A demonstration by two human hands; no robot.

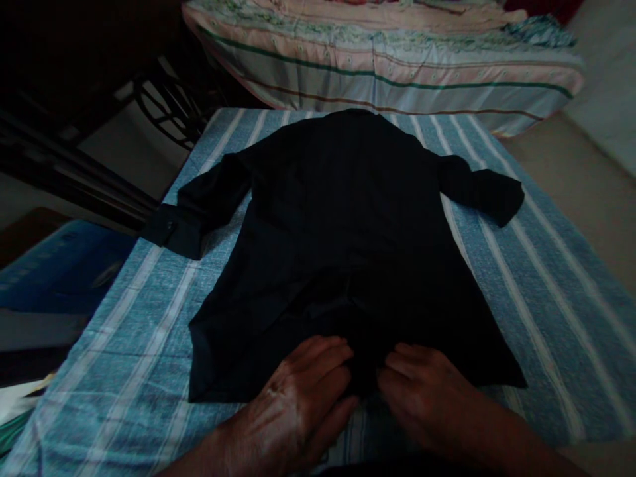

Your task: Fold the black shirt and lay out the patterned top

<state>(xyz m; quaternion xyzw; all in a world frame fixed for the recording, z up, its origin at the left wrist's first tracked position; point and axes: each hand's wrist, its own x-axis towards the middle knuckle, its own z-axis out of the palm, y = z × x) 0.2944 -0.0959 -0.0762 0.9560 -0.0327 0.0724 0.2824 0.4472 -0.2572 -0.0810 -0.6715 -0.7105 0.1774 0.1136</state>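
Striped blue cloth (134,358) carries a dark shirt (342,212) spread across its middle, my left hand (308,391) and right hand (422,394) at the near hem, fingers partly curled, whether gripping I cannot tell.

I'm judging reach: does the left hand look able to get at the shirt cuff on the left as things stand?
Probably yes: only the dark shirt and striped cloth lie between the left hand and that cuff, with nothing standing in the way, though it may need a stretch.
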